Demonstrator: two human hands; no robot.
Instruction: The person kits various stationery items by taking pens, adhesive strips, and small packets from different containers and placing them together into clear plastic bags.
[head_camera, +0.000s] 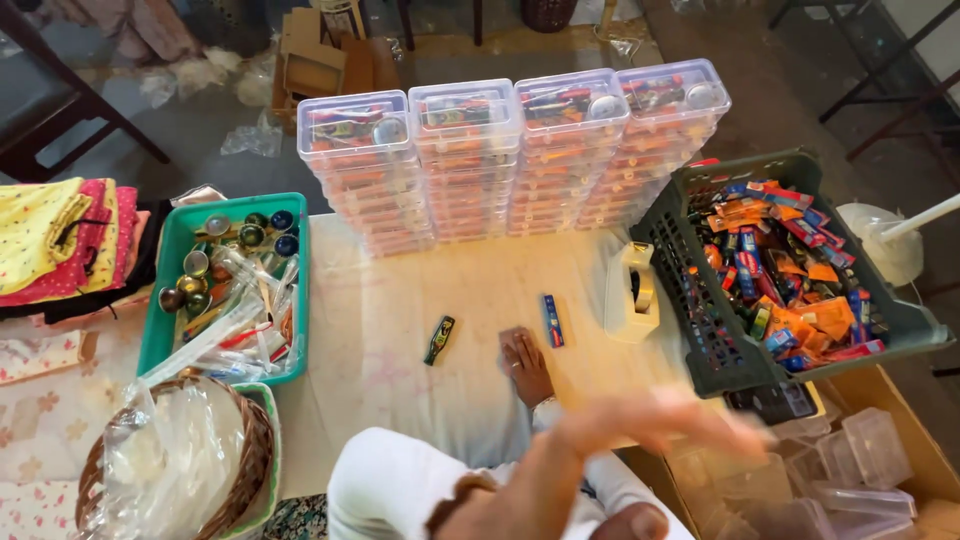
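1. The left hand (525, 365) lies flat, palm down, on the pale table (400, 330), fingers loosely together, gripping nothing.
2. The right hand (660, 420) sweeps across the foreground as a blur; whether its fingers are spread or hold anything cannot be told.
3. A small dark green bottle-shaped packet (439, 340) lies on the table just left of the left hand, not touching it.
4. A slim blue rectangular packet (552, 320) lies just beyond the left hand's fingertips, to their right.
5. A white tape dispenser (632, 292) stands right of the blue packet.
6. A dark grey plastic crate (700, 330) of colourful sachets sits at the right.
7. A green plastic tray (165, 300) of small objects sits at the left.
8. Four stacks of clear lidded boxes (510, 160) line the far edge.
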